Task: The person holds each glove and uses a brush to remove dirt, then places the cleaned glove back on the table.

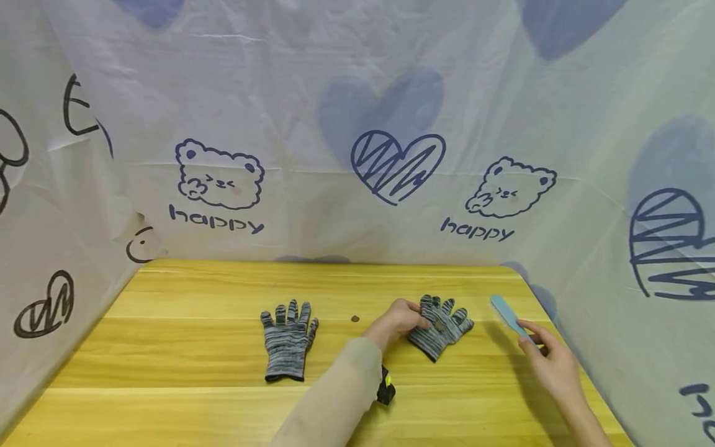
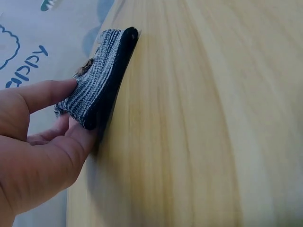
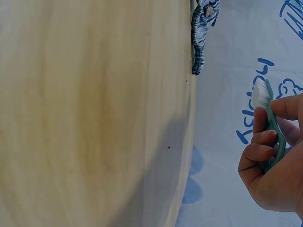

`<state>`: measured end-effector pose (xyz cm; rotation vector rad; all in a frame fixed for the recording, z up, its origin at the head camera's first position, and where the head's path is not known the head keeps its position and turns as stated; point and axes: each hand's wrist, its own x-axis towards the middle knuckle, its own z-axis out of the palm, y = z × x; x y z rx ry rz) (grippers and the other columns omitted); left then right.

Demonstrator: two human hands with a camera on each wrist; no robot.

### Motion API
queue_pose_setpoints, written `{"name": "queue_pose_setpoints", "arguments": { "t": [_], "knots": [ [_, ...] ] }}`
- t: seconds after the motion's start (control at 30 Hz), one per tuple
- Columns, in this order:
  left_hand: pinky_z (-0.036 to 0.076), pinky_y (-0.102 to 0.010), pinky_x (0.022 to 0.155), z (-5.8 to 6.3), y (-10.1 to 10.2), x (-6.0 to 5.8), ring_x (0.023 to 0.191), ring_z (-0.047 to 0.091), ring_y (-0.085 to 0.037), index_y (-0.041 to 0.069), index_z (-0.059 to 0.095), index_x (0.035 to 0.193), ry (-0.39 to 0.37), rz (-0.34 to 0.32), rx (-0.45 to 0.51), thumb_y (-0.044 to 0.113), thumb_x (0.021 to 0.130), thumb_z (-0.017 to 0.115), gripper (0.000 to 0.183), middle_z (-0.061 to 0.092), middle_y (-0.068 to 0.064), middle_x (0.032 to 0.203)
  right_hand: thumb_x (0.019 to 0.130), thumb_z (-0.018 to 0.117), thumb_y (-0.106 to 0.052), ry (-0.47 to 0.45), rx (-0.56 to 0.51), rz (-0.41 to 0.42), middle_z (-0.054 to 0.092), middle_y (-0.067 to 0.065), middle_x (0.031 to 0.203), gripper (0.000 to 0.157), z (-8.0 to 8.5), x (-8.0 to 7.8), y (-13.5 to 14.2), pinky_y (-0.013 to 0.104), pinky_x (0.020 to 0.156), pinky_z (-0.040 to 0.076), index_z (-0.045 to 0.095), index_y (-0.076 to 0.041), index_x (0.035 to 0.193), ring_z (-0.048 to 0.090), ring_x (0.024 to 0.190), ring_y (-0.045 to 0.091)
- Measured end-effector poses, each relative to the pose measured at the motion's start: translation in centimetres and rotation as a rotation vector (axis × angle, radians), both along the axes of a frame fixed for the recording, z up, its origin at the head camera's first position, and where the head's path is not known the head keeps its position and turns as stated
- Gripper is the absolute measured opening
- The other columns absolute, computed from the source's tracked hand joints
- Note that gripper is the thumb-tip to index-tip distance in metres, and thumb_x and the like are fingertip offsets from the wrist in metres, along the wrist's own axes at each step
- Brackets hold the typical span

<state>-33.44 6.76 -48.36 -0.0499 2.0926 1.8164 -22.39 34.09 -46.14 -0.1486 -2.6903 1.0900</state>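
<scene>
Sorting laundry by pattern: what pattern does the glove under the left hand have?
The glove is knitted in blue, grey and white stripes, with a dark cuff edge; the head view shows it best.

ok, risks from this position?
1. The left hand only pinches one edge of the right glove, so brushing could drag or bunch it.
2. The brush in the right hand may flick the brown spot onto the table near the other glove.

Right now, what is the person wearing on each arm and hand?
Both hands are bare. The left hand comes out of a long, loose, pale beige sleeve, with a small black device with a yellow-green mark under the wrist. The right hand has a bare forearm, no sleeve in view.
</scene>
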Motion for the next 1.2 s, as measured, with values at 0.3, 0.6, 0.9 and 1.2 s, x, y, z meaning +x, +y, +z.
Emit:
{"name": "queue_pose_setpoints", "arguments": {
  "t": [0.3, 0.6, 0.9, 1.2],
  "knots": [
    [0.062, -0.036, 0.086, -0.8, -0.5, -0.5, 0.094, 0.070, -0.024, -0.007, 0.063, 0.113, -0.081, -0.076, 0.143, -0.015, 0.088, 0.072, 0.028, 0.066, -0.015, 0.107, 0.109, 0.055, -0.036, -0.002, 0.005, 0.017, 0.065, 0.011, 0.113, 0.044, 0.3, 0.1, -0.3, 0.030, 0.050, 0.042, 0.060, -0.014, 0.146, 0.050, 0.067, 0.015],
    [0.060, -0.039, 0.092, -0.7, -1.9, -0.3, 0.103, 0.069, -0.026, -0.006, 0.059, 0.124, -0.110, -0.090, 0.230, -0.011, 0.094, 0.066, 0.031, 0.066, -0.014, 0.113, 0.108, 0.057, -0.032, 0.018, 0.001, 0.038, 0.065, 0.010, 0.110, 0.040, 0.7, -0.1, -1.5, 0.029, 0.049, 0.040, 0.061, -0.015, 0.145, 0.048, 0.064, 0.014],
    [0.058, -0.031, 0.083, -0.5, -3.9, -0.3, 0.097, 0.064, -0.019, -0.006, 0.054, 0.128, -0.112, -0.088, 0.373, -0.010, 0.097, 0.059, 0.033, 0.064, -0.011, 0.111, 0.107, 0.062, -0.028, 0.126, -0.072, 0.069, 0.064, 0.001, 0.102, 0.037, 1.0, -0.3, -3.6, 0.027, 0.050, 0.041, 0.065, -0.015, 0.141, 0.050, 0.066, 0.011],
    [0.059, -0.032, 0.084, -0.2, -5.7, 0.0, 0.100, 0.068, -0.020, -0.009, 0.049, 0.136, -0.048, -0.071, 0.501, -0.009, 0.099, 0.055, 0.037, 0.067, -0.014, 0.114, 0.106, 0.063, -0.023, 0.195, -0.196, 0.083, 0.062, -0.002, 0.099, 0.034, 1.7, -0.7, -6.6, 0.025, 0.049, 0.041, 0.067, -0.015, 0.139, 0.046, 0.062, 0.011]
  ]
}}
